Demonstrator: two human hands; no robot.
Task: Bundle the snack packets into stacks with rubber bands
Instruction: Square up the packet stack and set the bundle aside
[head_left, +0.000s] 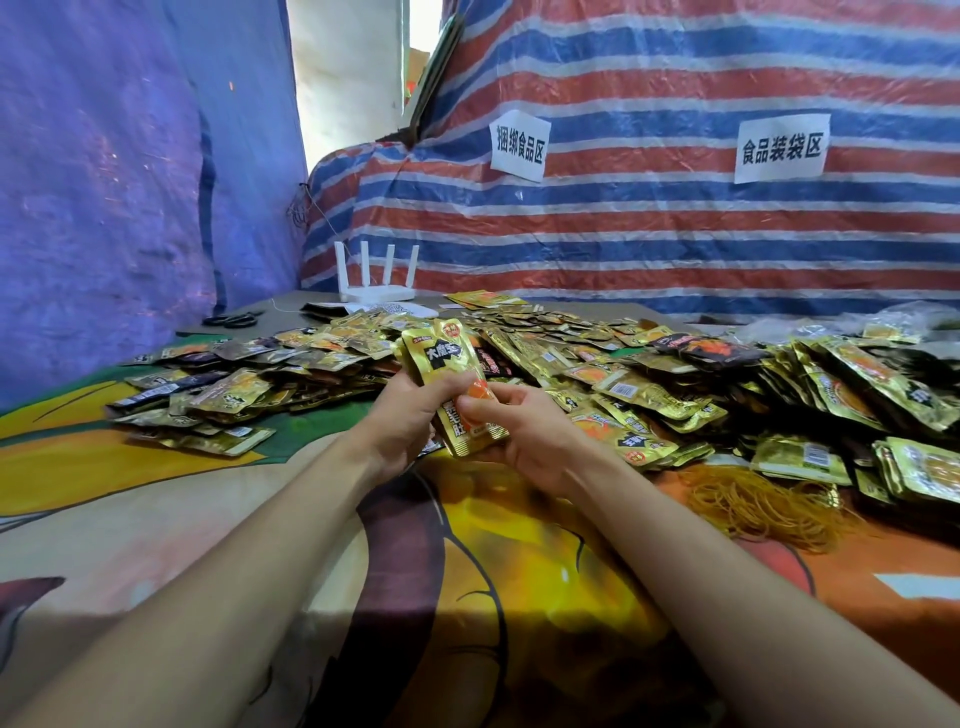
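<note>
**Here, a stack of gold packets held between both hands**

Upright and tilted slightly left, the stack of snack packets (451, 382) is held above the near part of the table, its gold front with dark lettering facing the camera. The left hand (402, 418) grips it from the left side, thumb laid across the front and fingers curled round the back. The right hand (522, 434) holds the lower right part, thumb and forefinger pinched on the front near an orange patch, with the other fingers curled under the bottom edge. Whether a band already sits round the stack cannot be told.

Just beyond the hands lies a wide heap of loose packets (582, 358), mostly gold with a few dark ones, spreading from the left across to the far right edge. Some at the right look piled in neat groups. Near the right forearm, a tangle of yellowish rubber bands (763, 506) rests on the cloth, touching the heap's near edge.

The table is covered with a colourful printed cloth (171, 519) in orange, yellow and green. At the far left end lie black scissors (231, 319), and behind the heap stands a white router (376, 283) with four antennas. A red, white and blue striped tarp (675, 234) rises behind, bearing two paper signs (519, 145) with Chinese characters. A blue tarp (104, 182) hangs at the left.
</note>
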